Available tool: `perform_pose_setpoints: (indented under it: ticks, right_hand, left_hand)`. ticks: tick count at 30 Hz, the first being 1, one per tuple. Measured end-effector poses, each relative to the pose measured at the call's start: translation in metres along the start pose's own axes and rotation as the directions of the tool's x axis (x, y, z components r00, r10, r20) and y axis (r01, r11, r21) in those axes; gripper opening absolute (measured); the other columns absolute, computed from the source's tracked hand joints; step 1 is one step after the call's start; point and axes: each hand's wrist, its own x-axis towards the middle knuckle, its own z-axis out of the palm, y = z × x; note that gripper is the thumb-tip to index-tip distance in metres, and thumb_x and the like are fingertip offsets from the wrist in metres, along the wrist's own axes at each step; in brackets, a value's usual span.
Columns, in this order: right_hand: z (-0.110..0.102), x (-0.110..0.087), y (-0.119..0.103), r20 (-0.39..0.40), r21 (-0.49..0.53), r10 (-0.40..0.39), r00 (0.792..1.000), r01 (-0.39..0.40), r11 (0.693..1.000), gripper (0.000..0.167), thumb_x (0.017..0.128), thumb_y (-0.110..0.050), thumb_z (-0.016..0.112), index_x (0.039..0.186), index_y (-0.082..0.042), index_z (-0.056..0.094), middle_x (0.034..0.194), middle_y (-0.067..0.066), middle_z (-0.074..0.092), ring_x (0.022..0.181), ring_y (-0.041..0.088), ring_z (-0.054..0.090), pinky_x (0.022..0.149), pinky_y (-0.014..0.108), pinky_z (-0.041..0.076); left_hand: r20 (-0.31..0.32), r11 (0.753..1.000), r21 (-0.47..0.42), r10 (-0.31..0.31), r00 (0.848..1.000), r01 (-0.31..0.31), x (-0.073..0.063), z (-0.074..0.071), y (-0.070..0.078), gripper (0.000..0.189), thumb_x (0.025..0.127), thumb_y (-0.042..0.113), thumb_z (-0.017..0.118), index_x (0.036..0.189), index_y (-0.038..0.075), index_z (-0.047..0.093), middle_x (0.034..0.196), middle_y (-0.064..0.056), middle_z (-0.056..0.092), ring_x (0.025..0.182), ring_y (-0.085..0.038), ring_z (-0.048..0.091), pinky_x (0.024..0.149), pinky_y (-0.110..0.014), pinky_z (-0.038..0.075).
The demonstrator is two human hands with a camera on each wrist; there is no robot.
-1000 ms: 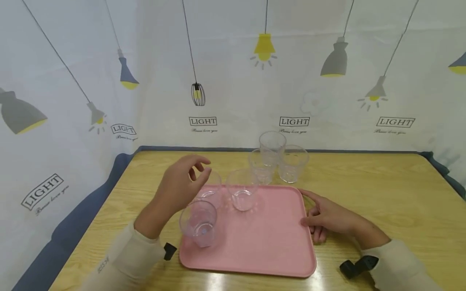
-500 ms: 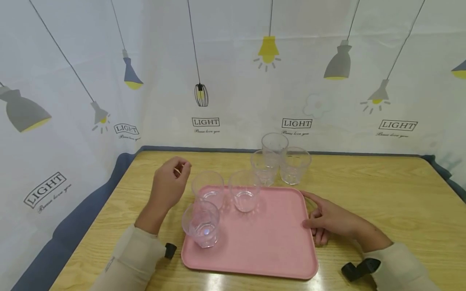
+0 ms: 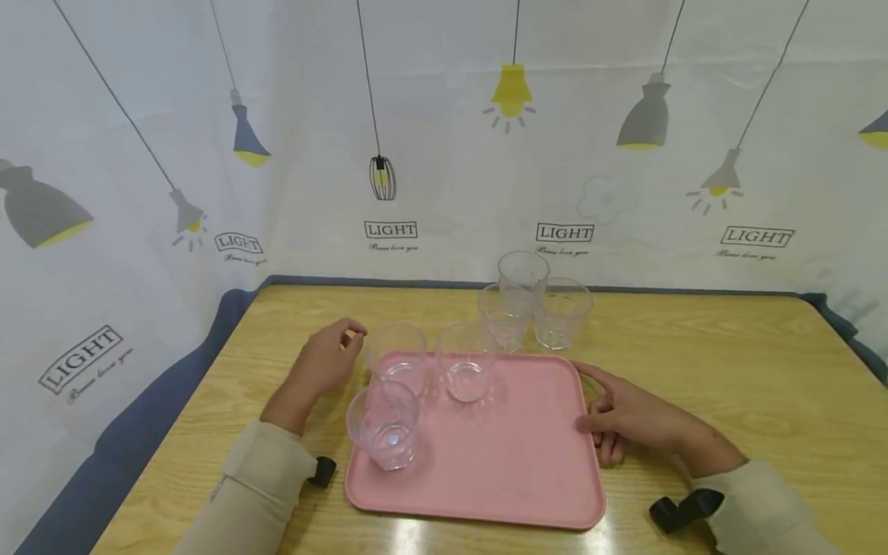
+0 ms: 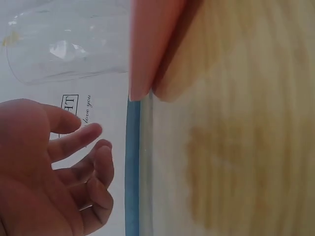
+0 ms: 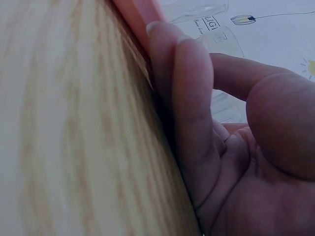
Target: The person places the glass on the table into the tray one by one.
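Note:
My left hand (image 3: 326, 358) is beside the back left corner of the pink tray (image 3: 513, 447), its fingers loosely bent and holding nothing. The left wrist view shows that hand (image 4: 59, 172) apart from the tray's edge (image 4: 150, 44). On the tray's left side stand three clear cups, all upright: a front cup (image 3: 385, 432), a back left cup (image 3: 401, 362) and one to its right (image 3: 466, 366). My right hand (image 3: 634, 416) grips the tray's right edge, thumb at the rim and index finger along the back corner. In the right wrist view its bent fingers (image 5: 194, 88) meet the tray's edge.
Three more clear cups stand close together behind the tray, such as the rightmost one (image 3: 562, 312). The wooden table (image 3: 728, 362) ends at a patterned curtain (image 3: 458, 154) at the back. Another curtain hangs on the left.
My left hand has drawn away from the back left cup, moving left and then down toward the table beside the tray. My right hand and the tray have stayed put.

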Motion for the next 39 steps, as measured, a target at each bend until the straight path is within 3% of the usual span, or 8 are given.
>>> perform_pose_setpoints:
  ticks: [6,10,14,17,24,31,36,39]
  right_hand:
    - [-0.001,0.002,0.002,-0.009,-0.009,0.003,1.0,-0.004,1.0,0.097,0.097,-0.013,0.065,0.161,-0.016,-0.008,0.075,0.012,0.068,0.054,0.018,0.069,0.053,0.037,0.058]
    - [-0.002,0.003,0.004,-0.008,-0.007,0.006,1.0,-0.006,1.0,0.097,0.096,-0.013,0.065,0.161,-0.017,-0.008,0.075,0.013,0.068,0.055,0.019,0.069,0.053,0.039,0.059]
    - [-0.003,0.002,0.004,-0.011,-0.012,0.007,1.0,-0.007,1.0,0.097,0.096,-0.014,0.066,0.161,-0.018,-0.006,0.074,0.013,0.068,0.054,0.019,0.069,0.053,0.04,0.059]
    - [-0.003,0.002,0.003,-0.012,-0.011,0.01,1.0,-0.011,1.0,0.095,0.097,-0.014,0.065,0.161,-0.018,-0.005,0.074,0.013,0.068,0.054,0.019,0.07,0.053,0.04,0.058]
    - [-0.002,0.002,0.003,-0.014,-0.005,0.015,1.0,-0.015,1.0,0.094,0.097,-0.014,0.064,0.161,-0.018,-0.004,0.074,0.012,0.067,0.055,0.021,0.07,0.053,0.041,0.058]
    - [-0.002,0.001,0.0,-0.024,0.012,0.027,0.999,-0.027,1.0,0.09,0.099,-0.016,0.063,0.161,-0.017,-0.002,0.077,0.012,0.068,0.058,0.021,0.071,0.055,0.04,0.059]
    - [-0.003,-0.005,-0.011,-0.166,-0.083,0.026,0.986,-0.041,0.996,0.086,0.099,-0.018,0.062,0.161,-0.012,0.003,0.088,0.017,0.067,0.065,0.026,0.071,0.058,0.045,0.06]
    - [-0.005,-0.007,-0.022,-0.31,-0.151,-0.014,0.951,-0.034,0.988,0.081,0.099,-0.022,0.063,0.16,-0.009,0.012,0.094,0.022,0.064,0.071,0.029,0.071,0.06,0.045,0.06]
  left_hand:
    - [0.172,1.0,-0.028,0.015,0.985,-0.01,0.003,0.004,-0.007,0.035,0.104,0.037,0.046,0.127,0.015,0.061,0.093,-0.01,0.063,0.073,-0.021,0.056,0.063,-0.031,0.047]
    - [0.26,0.994,-0.085,0.094,0.961,-0.075,0.004,0.006,-0.01,0.031,0.104,0.031,0.047,0.124,0.013,0.062,0.1,-0.009,0.065,0.088,-0.021,0.059,0.077,-0.035,0.05]
    - [0.292,0.982,-0.145,0.161,0.943,-0.123,0.003,0.009,-0.011,0.031,0.105,0.029,0.049,0.129,0.013,0.061,0.118,-0.011,0.065,0.109,-0.026,0.059,0.1,-0.048,0.048]
    - [0.304,0.973,-0.18,0.194,0.933,-0.144,0.003,0.011,-0.01,0.034,0.103,0.027,0.052,0.132,0.012,0.06,0.131,-0.012,0.063,0.124,-0.029,0.055,0.111,-0.054,0.04]
    - [0.312,0.965,-0.164,0.249,0.917,-0.206,0.005,0.014,-0.011,0.035,0.099,0.026,0.061,0.132,0.012,0.061,0.133,-0.012,0.063,0.13,-0.032,0.054,0.112,-0.053,0.04]
    - [0.309,0.965,-0.161,0.25,0.918,-0.208,0.005,0.014,-0.012,0.033,0.1,0.029,0.059,0.13,0.015,0.06,0.13,-0.01,0.064,0.126,-0.03,0.056,0.109,-0.054,0.041]
    - [0.31,0.963,-0.178,0.249,0.917,-0.202,0.005,0.016,-0.014,0.03,0.1,0.028,0.059,0.127,0.016,0.061,0.126,-0.009,0.065,0.119,-0.025,0.058,0.108,-0.053,0.043]
    - [0.328,0.962,-0.21,0.236,0.915,-0.172,0.006,0.017,-0.015,0.029,0.1,0.026,0.058,0.127,0.016,0.06,0.117,-0.008,0.066,0.108,-0.022,0.06,0.101,-0.047,0.048]
